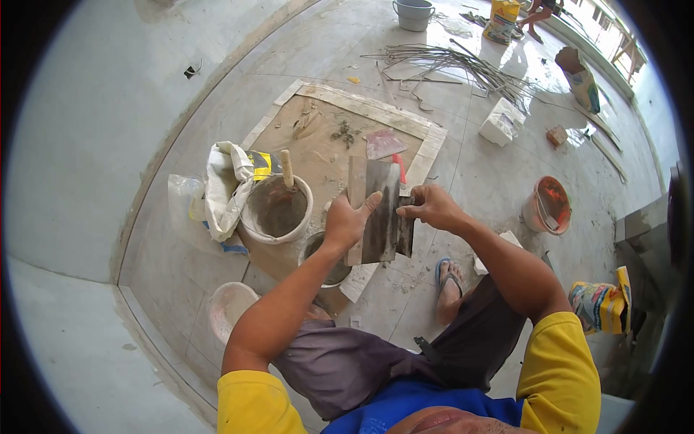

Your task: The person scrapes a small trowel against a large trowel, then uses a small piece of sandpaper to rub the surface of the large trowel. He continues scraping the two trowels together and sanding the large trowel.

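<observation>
My left hand [347, 220] grips the left side of a wide metal plastering trowel [381, 210], its thumb lying on the blade. At the right edge of that trowel, my right hand [428, 205] pinches a smaller dark blade [406, 226]. The two tools touch or overlap, and grey smears cover the wide one. Below and left of them is a dark-mouthed bucket [329, 266], partly behind my left forearm. A larger whitish bucket [278, 210] holds grey material and a tool with a wooden handle [287, 168].
White strips [369, 107] frame a sandy board [289, 130] with a pink piece [385, 144]. An open white sack [225, 192] stands left. Metal rods [463, 69], a white block [502, 121], an orange-lined bucket [547, 206] and a yellow bag [600, 305] lie right. Another person's leg [535, 22] shows far off.
</observation>
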`<state>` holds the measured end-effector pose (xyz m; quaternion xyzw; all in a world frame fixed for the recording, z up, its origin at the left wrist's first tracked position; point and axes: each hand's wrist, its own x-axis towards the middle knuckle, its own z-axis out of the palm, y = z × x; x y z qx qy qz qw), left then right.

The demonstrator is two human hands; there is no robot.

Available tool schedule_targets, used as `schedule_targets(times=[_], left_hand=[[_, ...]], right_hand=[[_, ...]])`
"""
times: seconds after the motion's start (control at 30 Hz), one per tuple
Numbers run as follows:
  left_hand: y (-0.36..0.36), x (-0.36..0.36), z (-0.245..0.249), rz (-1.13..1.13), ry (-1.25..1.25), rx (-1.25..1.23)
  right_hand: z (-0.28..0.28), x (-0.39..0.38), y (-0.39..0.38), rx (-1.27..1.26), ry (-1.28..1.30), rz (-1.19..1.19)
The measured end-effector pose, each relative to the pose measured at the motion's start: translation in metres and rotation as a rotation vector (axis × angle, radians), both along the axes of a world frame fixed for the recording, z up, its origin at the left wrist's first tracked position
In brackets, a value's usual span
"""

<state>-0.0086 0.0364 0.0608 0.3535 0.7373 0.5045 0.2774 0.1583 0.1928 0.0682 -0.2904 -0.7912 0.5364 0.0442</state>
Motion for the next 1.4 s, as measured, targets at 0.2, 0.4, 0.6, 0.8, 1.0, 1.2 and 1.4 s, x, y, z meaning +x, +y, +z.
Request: schedule_targets(times=[0.2,0.4,0.6,0.8,1.0,1.2,1.4], left_hand=[[-0.001,0.006,0.008,-0.032,-0.071,0.023],[-0.001,0.004,0.008,-0.006,-0.106,0.060],[-0.001,-0.001,0.004,-0.011,-0.126,0.071],[-0.002,0.002,0.009,-0.016,-0.114,0.045],[-0.001,0.002,0.008,-0.023,-0.061,-0.002],[-0.002,0.004,0.009,-0.022,-0.075,0.018],[-0.002,0.004,0.010,-0.012,-0.063,0.014]], right_hand=[[0.006,-0.001,-0.002,-0.003,0.000,-0.051],[0.002,0.001,0.003,-0.170,0.131,-0.033],[-0.001,0.002,0.005,-0.185,0.208,0.048],[0.002,0.000,-0.001,-0.131,0.192,0.053],[0.001,0.000,-0.004,0.071,0.116,0.043],[-0.001,0.002,-0.003,0.122,0.125,0.052],[0.004,0.002,-0.006,0.123,0.158,0.053]])
